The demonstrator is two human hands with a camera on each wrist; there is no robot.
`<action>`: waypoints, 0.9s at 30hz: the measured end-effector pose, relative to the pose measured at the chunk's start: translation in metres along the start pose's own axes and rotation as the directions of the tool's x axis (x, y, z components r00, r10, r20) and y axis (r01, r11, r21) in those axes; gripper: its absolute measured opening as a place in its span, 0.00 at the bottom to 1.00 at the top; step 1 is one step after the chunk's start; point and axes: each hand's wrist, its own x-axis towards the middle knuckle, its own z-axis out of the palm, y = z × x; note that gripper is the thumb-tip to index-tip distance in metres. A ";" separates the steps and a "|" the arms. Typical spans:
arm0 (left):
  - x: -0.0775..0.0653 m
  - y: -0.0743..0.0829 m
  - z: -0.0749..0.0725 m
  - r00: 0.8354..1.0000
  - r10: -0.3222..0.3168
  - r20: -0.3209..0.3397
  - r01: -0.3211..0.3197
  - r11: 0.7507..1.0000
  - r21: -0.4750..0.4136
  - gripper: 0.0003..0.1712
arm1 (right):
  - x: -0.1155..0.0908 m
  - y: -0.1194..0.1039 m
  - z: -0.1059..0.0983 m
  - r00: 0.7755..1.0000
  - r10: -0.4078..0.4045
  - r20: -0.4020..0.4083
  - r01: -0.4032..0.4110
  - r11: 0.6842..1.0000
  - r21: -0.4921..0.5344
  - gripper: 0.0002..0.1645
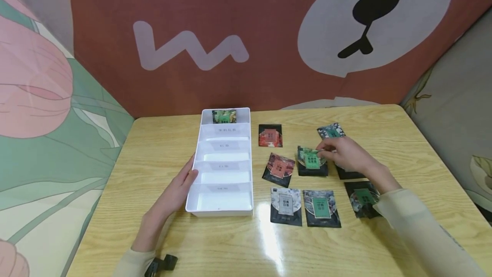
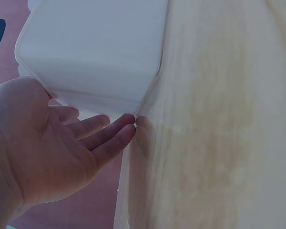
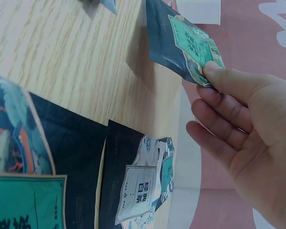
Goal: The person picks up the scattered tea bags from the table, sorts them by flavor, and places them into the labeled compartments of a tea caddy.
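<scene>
- White plastic tray (image 1: 220,213), lengthwise on the bench (image 1: 215,243): a green-label packet (image 1: 224,117) sits in its far slot, the only packet seen inside.
- Right of the tray, about level with its middle, the right grip (image 1: 346,153) pinches the held packet (image 1: 312,166) by a corner between thumb and finger; the right wrist view shows it tilted up off the bench.
- At the tray's left side, the left grip (image 1: 177,190) rests loosely, thumb at the rim, fingers fairly straight along the outside.
- Seven packets lie right of the tray: a red packet (image 1: 270,136) by its far half, a wine-red packet (image 1: 278,170) by its middle, a white packet (image 1: 286,206) by its near end, and farther off a teal packet (image 1: 321,208), flowered packet (image 1: 329,130), black packet (image 1: 349,175) and dark packet (image 1: 359,195), the last three partly covered.
- Judging by that, filling is near its start: one in, one in hand, seven left.
</scene>
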 end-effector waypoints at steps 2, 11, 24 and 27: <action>0.000 0.000 -0.001 1.000 0.005 0.000 -0.005 1.000 0.000 0.31 | 0.001 -0.002 -0.001 1.000 0.000 -0.003 0.000 1.000 0.002 0.08; 0.000 0.000 -0.001 1.000 0.012 0.006 -0.012 1.000 -0.020 0.31 | 0.002 -0.004 -0.002 0.998 -0.045 -0.040 0.045 0.999 -0.005 0.07; 0.000 0.000 -0.001 1.000 -0.005 0.009 0.006 1.000 -0.015 0.31 | 0.005 -0.008 -0.004 0.991 -0.109 -0.084 0.106 0.994 -0.035 0.07; 0.000 0.000 -0.001 1.000 -0.009 0.008 0.009 1.000 -0.022 0.31 | 0.006 -0.010 -0.005 0.989 -0.118 -0.091 0.114 0.992 -0.046 0.06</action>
